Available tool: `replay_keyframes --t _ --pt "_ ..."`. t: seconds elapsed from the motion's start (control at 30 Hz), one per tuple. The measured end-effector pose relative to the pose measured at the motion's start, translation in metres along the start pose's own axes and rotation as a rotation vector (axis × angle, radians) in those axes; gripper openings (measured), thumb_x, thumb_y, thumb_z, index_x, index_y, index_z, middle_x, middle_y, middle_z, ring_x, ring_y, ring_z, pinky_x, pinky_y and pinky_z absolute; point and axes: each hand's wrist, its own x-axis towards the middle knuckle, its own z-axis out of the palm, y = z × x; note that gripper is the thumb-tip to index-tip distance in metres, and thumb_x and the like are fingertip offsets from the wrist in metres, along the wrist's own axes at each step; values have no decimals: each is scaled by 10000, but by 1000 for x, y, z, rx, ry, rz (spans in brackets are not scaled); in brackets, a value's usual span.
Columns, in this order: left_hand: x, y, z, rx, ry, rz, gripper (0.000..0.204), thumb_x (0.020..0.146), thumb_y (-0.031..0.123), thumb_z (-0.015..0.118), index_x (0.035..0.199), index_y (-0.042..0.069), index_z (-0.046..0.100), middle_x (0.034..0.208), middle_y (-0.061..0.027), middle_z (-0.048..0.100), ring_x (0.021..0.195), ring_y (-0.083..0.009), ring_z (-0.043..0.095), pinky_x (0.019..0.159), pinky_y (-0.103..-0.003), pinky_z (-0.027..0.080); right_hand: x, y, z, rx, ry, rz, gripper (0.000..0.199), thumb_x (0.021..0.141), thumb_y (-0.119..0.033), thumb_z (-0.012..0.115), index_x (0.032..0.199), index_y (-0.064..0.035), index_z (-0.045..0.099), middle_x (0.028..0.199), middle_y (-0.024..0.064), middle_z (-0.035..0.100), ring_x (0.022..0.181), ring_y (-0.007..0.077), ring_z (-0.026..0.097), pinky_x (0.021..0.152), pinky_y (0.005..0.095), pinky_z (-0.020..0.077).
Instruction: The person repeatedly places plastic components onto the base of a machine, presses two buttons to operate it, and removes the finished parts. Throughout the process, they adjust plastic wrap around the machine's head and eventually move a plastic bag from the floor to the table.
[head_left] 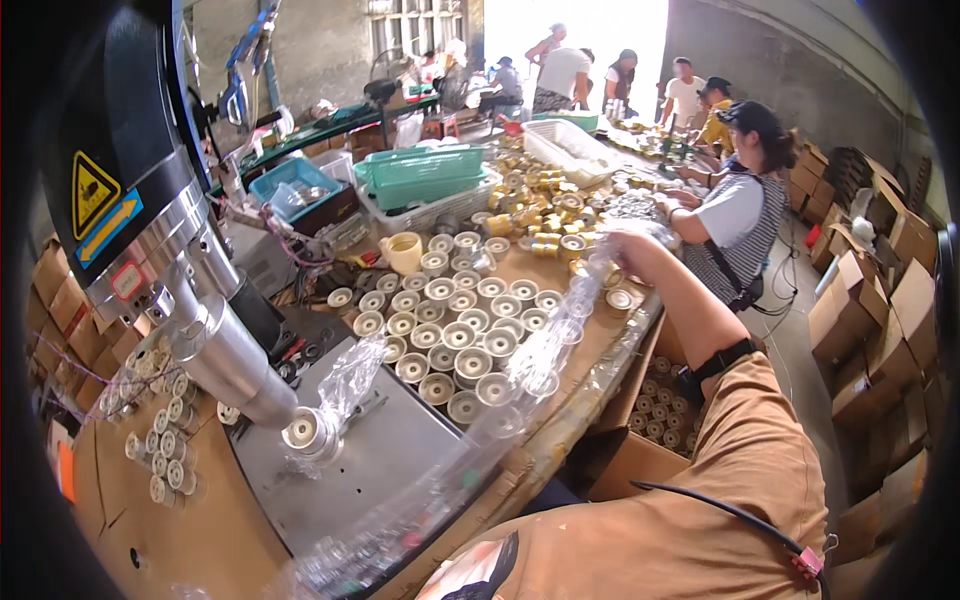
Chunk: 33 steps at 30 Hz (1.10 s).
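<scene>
My right arm, in a brown sleeve, stretches far across the table. At its end my right hand [628,252] is closed on a long strip of clear plastic film [540,365], though its fingers are partly hidden. The film slants down to the near left, blurred by motion. Left of it, many pale round wheel-like parts [470,335] stand close together on the table. Under the metal head of a machine [225,350], one such part wrapped in clear plastic [305,430] rests on a grey metal plate [390,465]. My left hand is out of the picture.
Yellow-banded parts [560,205], a beige mug [402,252] and green baskets [425,175] are farther back. More pale parts [170,450] stand at left. Beneath the table edge is an open carton of parts [610,455]. A person [735,195] works at right, near stacked cartons [850,310].
</scene>
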Motion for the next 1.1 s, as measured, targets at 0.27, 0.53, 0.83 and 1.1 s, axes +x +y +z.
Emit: replay_keyframes --t 0.27,0.53,0.83,1.1 --pt "-5 145 -123 -221 -413 -512 329 926 156 675 1213 -5 673 1245 -219 668 1111 -302 634 956 -399 473 52 -130 289 -1071 -1422 -370 333 950 -257 661 1219 -74 727 830 30 711 773 121 633 662 363 510" --pt "28 309 -169 -473 -202 171 242 930 173 690 1074 -20 720 1180 -153 698 1113 -285 651 1001 -400 478 233 -181 222 -146 143 -296 319 916 -336 664 992 -28 700 899 48 699 742 154 619 616 312 482" --pt "37 325 -173 -1138 503 57 437 1044 397 499 1237 34 647 1015 -47 725 871 -135 692 764 -358 579 6 -6 238 -575 -348 -488 461 839 -205 732 1255 -27 641 1098 147 702 955 231 688 821 366 548" --pt "27 319 -194 -986 219 387 361 997 319 555 1168 28 683 964 -62 734 807 -145 686 713 -345 557 -52 14 314 -1194 -750 -803 466 821 -237 693 1245 -77 584 1141 137 663 998 356 679 833 472 557"
